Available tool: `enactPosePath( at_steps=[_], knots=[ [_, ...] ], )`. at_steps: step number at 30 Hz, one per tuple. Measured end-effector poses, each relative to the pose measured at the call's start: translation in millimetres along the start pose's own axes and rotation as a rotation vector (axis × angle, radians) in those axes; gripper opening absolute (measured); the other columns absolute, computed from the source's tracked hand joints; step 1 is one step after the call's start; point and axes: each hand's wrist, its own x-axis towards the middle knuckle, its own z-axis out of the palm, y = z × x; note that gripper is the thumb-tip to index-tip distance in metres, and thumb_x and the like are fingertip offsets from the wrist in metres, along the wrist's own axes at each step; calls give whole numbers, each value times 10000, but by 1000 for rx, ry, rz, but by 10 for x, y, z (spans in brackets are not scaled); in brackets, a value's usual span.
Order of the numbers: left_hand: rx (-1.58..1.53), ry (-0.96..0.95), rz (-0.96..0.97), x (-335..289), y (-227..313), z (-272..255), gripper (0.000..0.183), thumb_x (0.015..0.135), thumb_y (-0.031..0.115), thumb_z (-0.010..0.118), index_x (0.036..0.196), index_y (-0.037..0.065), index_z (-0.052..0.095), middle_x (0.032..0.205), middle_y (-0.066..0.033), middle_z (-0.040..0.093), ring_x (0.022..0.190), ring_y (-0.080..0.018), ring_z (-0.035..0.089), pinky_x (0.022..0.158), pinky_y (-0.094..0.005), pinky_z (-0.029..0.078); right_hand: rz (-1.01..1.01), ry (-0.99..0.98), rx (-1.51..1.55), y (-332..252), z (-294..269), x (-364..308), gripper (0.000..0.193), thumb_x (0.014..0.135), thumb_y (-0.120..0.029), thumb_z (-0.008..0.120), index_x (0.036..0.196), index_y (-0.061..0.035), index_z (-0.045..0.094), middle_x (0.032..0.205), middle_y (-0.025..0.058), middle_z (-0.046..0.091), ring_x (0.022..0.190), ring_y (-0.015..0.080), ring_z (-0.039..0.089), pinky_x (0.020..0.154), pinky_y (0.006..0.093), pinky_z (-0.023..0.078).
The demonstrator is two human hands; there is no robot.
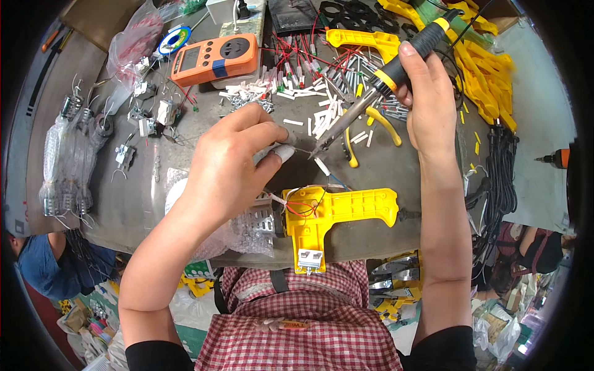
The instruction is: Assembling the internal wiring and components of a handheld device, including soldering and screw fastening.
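My right hand [428,93] grips the black-and-yellow handle of a soldering iron [352,119], which slants down to the left. Its tip is close to a thin wire [301,150] pinched between the fingers of my left hand [235,164]. White wrapping covers one left fingertip. Just below the tip hangs a white sleeve [322,166] on a lead. Beneath lies an open yellow pistol-shaped housing half [352,207], with red, white and blue wires inside and a small metal-and-white part [310,259] in its handle. Bubble wrap [244,238] partly covers a perforated metal piece at its left.
An orange multimeter [213,60] stands behind my left hand. White sleeves, red-wired parts and yellow-handled pliers [385,127] lie beyond the iron. Small switches [146,127] and wrapped parts [74,161] are at left; yellow housings [486,80] and black cables [498,161] at right.
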Motion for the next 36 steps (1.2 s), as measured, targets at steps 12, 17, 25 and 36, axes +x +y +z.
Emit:
enactPosePath(
  at_steps=[12,17,25,36],
  knots=[
    [-7,-59,-5,5,20,-46,204,697,-45,645,895,3,637,898,-98,581,807,-268,597,701,-345,481,59,-7,-46,3,-32,19,299,915,-343,602,880,-46,584,687,-26,532,603,30,437,539,192,344],
    [-132,-179,28,-19,10,-192,281,645,-115,569,900,-9,624,931,-108,561,880,-289,582,758,-349,470,166,-76,126,25,-25,-7,303,910,-344,604,869,-44,586,667,-31,517,586,26,436,511,192,327],
    [-128,-230,34,-8,10,-148,288,636,-121,571,893,-15,648,928,-110,564,892,-298,588,772,-364,476,171,-145,-31,-25,169,-61,351,899,-367,617,868,-19,582,648,-23,506,568,35,430,515,207,344],
    [-106,-261,21,0,13,-149,288,641,-108,604,908,-18,664,930,-114,571,873,-300,603,752,-379,486,163,-175,-92,11,192,-23,360,896,-376,621,879,-18,586,649,-25,515,563,27,436,500,202,332]
  ],
)
